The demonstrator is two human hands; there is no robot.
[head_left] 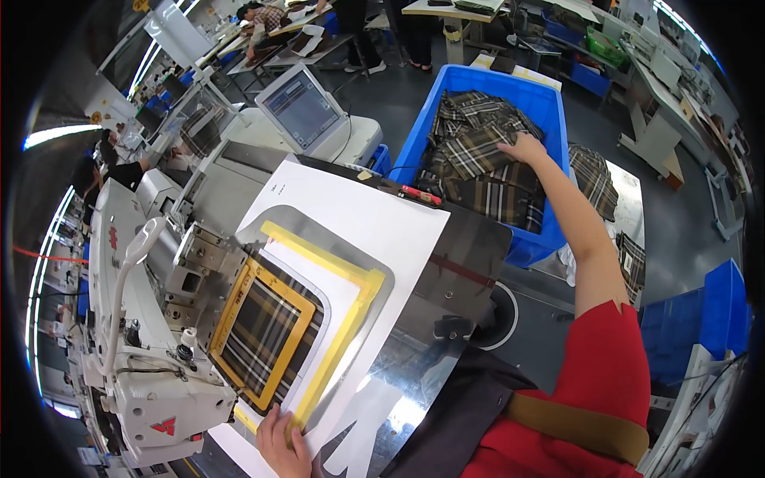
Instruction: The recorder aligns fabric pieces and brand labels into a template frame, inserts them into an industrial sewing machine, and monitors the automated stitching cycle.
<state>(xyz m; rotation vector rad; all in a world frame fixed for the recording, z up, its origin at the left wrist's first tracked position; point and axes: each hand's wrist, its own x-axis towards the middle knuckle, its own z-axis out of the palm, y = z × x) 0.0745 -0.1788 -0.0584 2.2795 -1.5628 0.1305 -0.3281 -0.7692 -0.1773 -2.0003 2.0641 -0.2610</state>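
Note:
My right hand (pixel 524 149) reaches into a blue plastic bin (pixel 559 171). Its fingers are closed on the edge of a folded plaid fabric piece (pixel 474 151), atop a heap of similar brown, black and white plaid. Nearer to me, my left hand (pixel 283 448) rests with fingers apart on the lower edge of a clear sewing template (pixel 374 259) bordered with yellow tape. Inside the template, plaid fabric (pixel 267 331) shows through a yellow frame (pixel 301 299) beside the white sewing machine head (pixel 171 406).
A white sheet (pixel 406 227) lies under the template on the shiny metal table (pixel 398 382). Behind stands a control screen (pixel 301 107). A red-handled tool (pixel 421 195) lies near the bin. More plaid (pixel 594 179) hangs right of it. Other people work in the background.

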